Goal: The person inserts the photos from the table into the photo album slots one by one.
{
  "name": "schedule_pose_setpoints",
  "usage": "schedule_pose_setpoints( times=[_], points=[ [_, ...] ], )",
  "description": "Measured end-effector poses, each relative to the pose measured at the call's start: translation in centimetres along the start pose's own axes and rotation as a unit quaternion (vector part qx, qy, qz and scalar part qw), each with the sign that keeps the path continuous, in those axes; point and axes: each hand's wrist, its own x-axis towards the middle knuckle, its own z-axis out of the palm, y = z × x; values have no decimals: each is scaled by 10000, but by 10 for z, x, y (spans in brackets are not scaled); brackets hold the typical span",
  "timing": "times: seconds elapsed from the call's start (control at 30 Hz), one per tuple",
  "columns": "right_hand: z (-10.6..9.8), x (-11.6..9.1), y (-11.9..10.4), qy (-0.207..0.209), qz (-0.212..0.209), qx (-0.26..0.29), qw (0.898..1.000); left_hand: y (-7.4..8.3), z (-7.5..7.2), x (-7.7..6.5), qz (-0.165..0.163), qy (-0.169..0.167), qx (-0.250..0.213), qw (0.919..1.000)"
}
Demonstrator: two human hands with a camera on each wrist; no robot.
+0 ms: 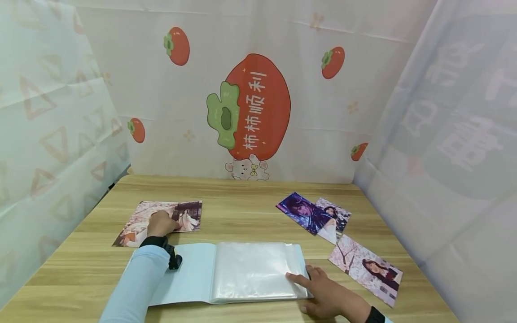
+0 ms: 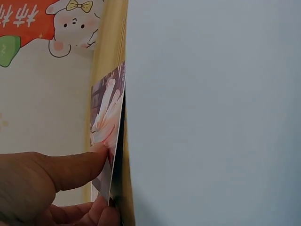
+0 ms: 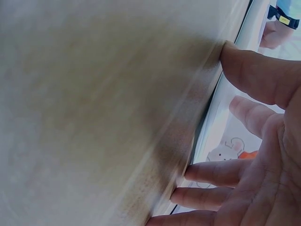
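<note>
The open album (image 1: pixel 194 273) is pale blue with clear, glossy sleeves (image 1: pixel 254 269).

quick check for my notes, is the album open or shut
Open: the album has its pale blue cover spread out left of the clear sleeves.

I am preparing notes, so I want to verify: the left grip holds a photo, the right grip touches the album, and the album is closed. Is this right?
One thing is wrong: the album is open, as the head view shows. The left grip holds a photo, and the right grip touches the album.
</note>
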Motion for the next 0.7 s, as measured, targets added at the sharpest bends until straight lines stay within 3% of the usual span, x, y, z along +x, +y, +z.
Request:
schedule_pose_setpoints(
  times=[0.23, 0.47, 0.6, 0.7],
  points=[
    [0, 0, -1, 8, 9, -12, 10000, 1, 1, -3, 10, 210, -198, 9996],
    [0, 1, -1, -19, -11, -11, 10000, -3, -1, -2, -19, 106, -224, 9997],
    [0, 1, -1, -24, -9, 19, 10000, -3, -2, 3, 29, -167, -778, 9968],
    [-1, 0, -1, -10, -20, -25, 10000, 0, -4, 5, 54, -280, -1426, 9894]
  ],
)
